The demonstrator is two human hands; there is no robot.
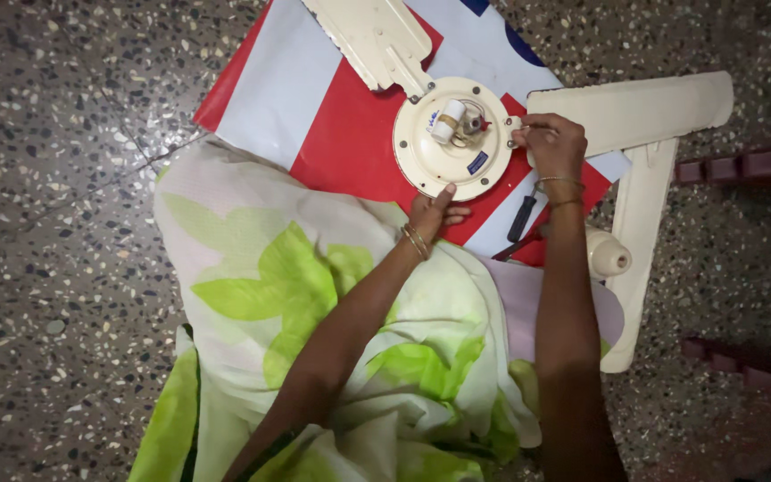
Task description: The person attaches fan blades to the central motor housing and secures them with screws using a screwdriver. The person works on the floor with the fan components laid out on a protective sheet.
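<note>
Between both hands sits the fan motor [453, 138], on a red-and-white sheet [332, 116]. Left hand [433, 212] presses its near rim, thumb on the edge, fingers half curled. Right hand [553, 145] pinches something small at its right edge; can't tell what. Screwdriver [522, 217] lies just below the right wrist; fan blade [635, 109] beyond it.

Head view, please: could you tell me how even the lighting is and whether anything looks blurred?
Head view: brightest on the round cream ceiling fan motor housing and red-and-white sheet; the speckled terrazzo floor darkens toward the corners; the right hand and left hand look slightly soft, without strong glare.
</note>
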